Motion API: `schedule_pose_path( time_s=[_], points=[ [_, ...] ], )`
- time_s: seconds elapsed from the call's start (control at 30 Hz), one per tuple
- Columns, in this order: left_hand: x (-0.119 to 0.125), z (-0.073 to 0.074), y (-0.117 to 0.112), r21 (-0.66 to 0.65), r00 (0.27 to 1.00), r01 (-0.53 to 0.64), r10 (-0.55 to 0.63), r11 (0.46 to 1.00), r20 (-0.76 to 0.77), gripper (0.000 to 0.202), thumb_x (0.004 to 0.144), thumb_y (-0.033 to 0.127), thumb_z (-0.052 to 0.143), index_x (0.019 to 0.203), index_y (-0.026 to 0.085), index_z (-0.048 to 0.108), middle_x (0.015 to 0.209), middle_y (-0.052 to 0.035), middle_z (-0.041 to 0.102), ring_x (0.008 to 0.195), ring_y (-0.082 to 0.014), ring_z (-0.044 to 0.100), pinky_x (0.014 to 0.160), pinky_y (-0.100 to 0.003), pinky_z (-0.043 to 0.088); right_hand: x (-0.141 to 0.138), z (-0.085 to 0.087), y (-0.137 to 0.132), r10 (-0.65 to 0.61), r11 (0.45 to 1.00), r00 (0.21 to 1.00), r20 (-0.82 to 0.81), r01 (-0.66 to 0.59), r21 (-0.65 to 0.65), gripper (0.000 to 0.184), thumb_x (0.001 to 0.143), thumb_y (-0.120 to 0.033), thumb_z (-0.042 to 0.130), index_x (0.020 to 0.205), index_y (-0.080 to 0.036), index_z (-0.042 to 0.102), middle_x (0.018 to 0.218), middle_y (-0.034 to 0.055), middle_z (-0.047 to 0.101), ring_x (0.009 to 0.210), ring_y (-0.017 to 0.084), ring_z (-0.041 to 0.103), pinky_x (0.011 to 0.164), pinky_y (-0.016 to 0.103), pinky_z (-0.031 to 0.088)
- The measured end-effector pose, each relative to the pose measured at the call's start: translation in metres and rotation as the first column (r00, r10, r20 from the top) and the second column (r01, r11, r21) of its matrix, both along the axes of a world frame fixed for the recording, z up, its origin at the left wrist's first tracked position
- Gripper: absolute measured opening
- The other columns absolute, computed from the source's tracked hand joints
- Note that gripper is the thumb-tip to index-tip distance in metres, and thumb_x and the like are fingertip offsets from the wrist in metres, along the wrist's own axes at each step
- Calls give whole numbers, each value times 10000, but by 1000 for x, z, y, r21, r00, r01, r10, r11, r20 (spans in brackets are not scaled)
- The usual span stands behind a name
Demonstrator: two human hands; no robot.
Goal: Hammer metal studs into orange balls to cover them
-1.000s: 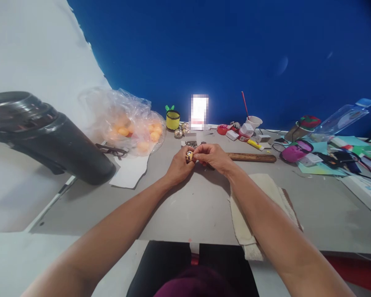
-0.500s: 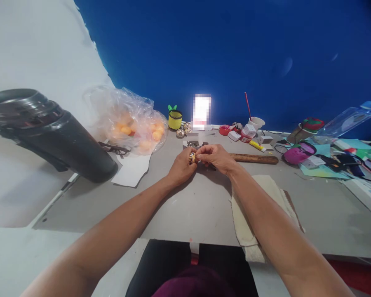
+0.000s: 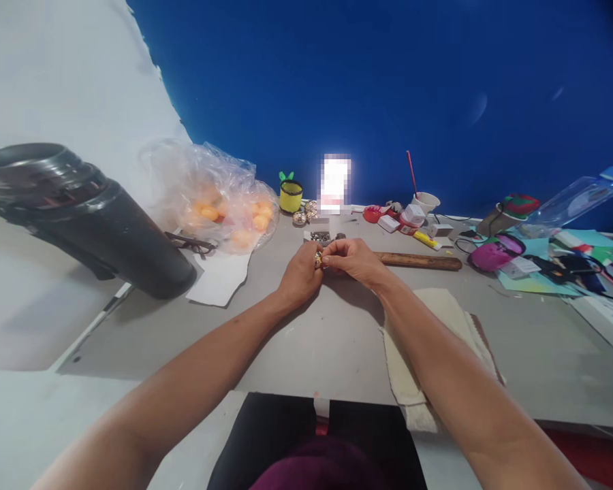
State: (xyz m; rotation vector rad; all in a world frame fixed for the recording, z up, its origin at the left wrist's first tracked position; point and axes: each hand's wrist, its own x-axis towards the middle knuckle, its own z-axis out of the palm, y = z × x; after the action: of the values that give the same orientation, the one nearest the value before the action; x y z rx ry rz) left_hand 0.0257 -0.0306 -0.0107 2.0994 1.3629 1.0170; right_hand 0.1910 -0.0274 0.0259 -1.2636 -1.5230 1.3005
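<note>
My left hand (image 3: 301,278) is closed around a small gold ball (image 3: 318,259) with dark and shiny spots on its surface. Against the ball's right side, my right hand (image 3: 355,262) has thumb and forefinger pinched together; whatever lies between those fingertips is too small to make out. Just beyond both hands sits a small open box of shiny metal bits (image 3: 321,237). A wooden handle (image 3: 419,261) lies to the right, its left end passing behind my right hand, where a dark piece (image 3: 340,237) shows. Two similar gold balls (image 3: 300,218) rest farther back.
A large dark flask (image 3: 137,231) stands at left, near glasses (image 3: 191,242) and a plastic bag of orange fruit (image 3: 219,211). A folded cream cloth (image 3: 413,374) lies under my right forearm. Behind are a yellow basket (image 3: 291,197), a lit blurred screen (image 3: 336,180) and a white cup (image 3: 426,202).
The gold ball has turned slightly within my left hand, and my right fingertips have shifted a little on it. The whole view has moved slightly.
</note>
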Motion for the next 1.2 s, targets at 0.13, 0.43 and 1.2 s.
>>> schedule_pose_path(
  time_s=[0.13, 0.43, 1.2],
  points=[
    [1, -1, 0, 0, 998, -61, 61, 998, -31, 242, 805, 48, 545, 978, 217, 549, 1035, -74, 657, 930, -235, 623, 811, -366, 493, -7, -2, -1, -39, 996, 994, 102, 31, 83, 130, 673, -297, 725, 706, -184, 672, 651, -9, 663, 594, 109, 552, 555, 225, 449],
    [0, 1, 1, 19, 994, -110, 110, 994, -10, 257, 764, 36, 540, 932, 228, 507, 990, -63, 649, 915, -247, 614, 811, -378, 479, -21, -4, -7, -129, 975, 966, 225, 83, 207, 65, 775, -225, 654, 716, -209, 635, 701, -4, 672, 641, 141, 599, 634, 269, 493],
    [7, 4, 2, -37, 982, -167, 169, 985, 79, 191, 782, 105, 572, 875, 241, 474, 858, -23, 637, 808, -224, 591, 763, -360, 462, -31, 1, -14, -318, 917, 866, 387, 176, 359, 96, 806, -146, 643, 747, -222, 645, 807, 23, 713, 796, 188, 629, 805, 327, 496]
  ],
)
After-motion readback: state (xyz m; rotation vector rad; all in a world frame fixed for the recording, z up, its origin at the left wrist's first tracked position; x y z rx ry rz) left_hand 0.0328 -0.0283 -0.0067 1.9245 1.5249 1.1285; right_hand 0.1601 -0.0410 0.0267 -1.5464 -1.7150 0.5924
